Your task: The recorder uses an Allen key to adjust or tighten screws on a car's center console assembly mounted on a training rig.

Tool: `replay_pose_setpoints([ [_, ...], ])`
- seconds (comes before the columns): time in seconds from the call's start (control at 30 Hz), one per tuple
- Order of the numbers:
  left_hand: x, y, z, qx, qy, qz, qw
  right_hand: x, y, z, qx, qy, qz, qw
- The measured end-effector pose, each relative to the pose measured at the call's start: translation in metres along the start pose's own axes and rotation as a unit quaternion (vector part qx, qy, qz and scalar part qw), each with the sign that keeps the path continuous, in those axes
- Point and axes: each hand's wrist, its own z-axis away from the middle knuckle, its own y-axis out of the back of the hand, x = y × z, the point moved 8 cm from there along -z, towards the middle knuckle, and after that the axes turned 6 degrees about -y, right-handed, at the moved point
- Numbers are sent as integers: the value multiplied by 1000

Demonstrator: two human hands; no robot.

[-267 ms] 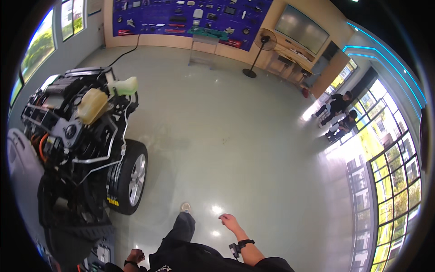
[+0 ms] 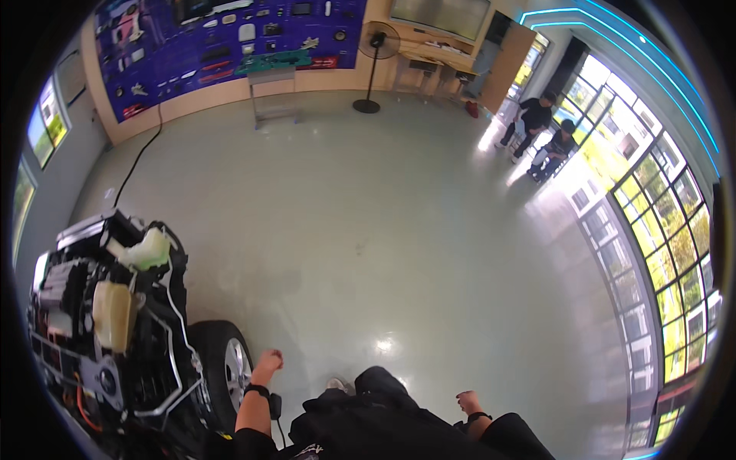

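Observation:
My left hand (image 2: 270, 360) is held out ahead at hip height, just right of a car wheel (image 2: 234, 364). Its fingers are curled in, and nothing shows in them. On the other side of my body hangs my right hand (image 2: 468, 401), loosely closed, with no object visible in it. Both wrists wear dark bands, and a small dark box (image 2: 276, 406) with a cable hangs by the left one. Neither hand touches anything that I can see.
A bare car front assembly (image 2: 115, 322) with reservoirs and hoses stands at my left. Ahead are a small table (image 2: 274, 74) holding a green part, a standing fan (image 2: 369, 73) and a blue parts board (image 2: 222, 46). Two people (image 2: 548, 134) sit by the windows at right.
My left hand has swung forward and my right hand back. The view has turned rightward and advanced, so the car assembly now lies lower left. The table and fan appear further left.

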Motion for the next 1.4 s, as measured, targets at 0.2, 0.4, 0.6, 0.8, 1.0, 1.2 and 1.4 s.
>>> replay_pose_setpoints([
  [0.2,262,-102,-192,-171,-75,43,981,-100,-29,-32,1,-64,-47,997],
  [0.4,253,-63,-302,-173,55,221,958,-387,-118,-127,-106,52,165,979],
  [0.6,230,89,-313,129,37,486,864,-834,-201,-130,-33,386,234,892],
  [0.8,313,219,-427,389,-163,332,844,-1110,-300,-97,-85,461,135,873],
  [1.0,484,272,-654,250,-90,524,809,-1177,-387,-133,-160,261,251,918],
  [1.2,709,316,-860,10,-76,480,874,-1240,-392,-195,-126,223,216,942],
  [1.4,733,411,-979,154,14,324,934,-1381,-434,-269,-122,37,224,966],
])
